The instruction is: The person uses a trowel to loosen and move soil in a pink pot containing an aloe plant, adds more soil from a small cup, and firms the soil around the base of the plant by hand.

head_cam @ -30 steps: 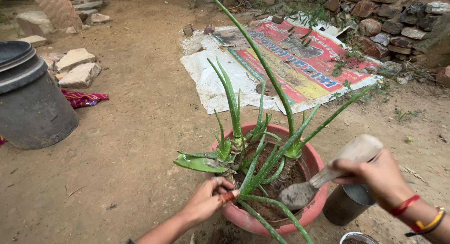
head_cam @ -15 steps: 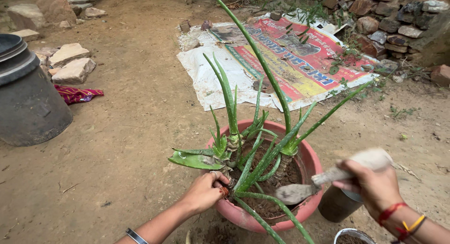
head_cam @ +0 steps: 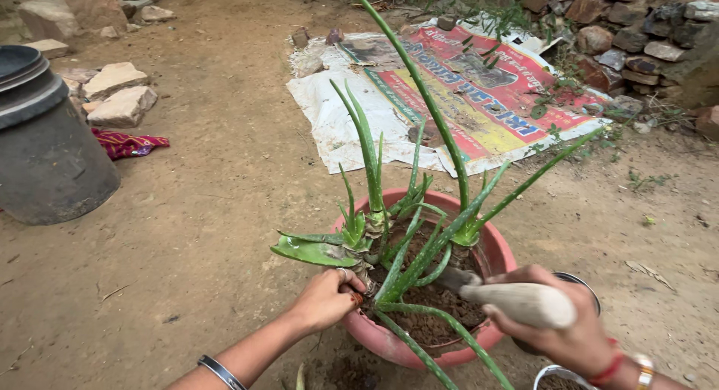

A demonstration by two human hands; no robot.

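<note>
With the pot (head_cam: 389,343) rim held in the left grip (head_cam: 327,298) and the trowel (head_cam: 517,301) clenched in the right grip (head_cam: 558,322) at lower right, roots or aloe (head_cam: 408,248) leaves could be cut by a deep thrust.

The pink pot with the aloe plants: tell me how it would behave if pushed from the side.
The pink pot is wide, low and filled with soil, so it is probably heavy and would drag rather than tip. The long aloe leaves look flexible and would likely sway. On the loose dirt ground it should scrape, not slide.
</note>
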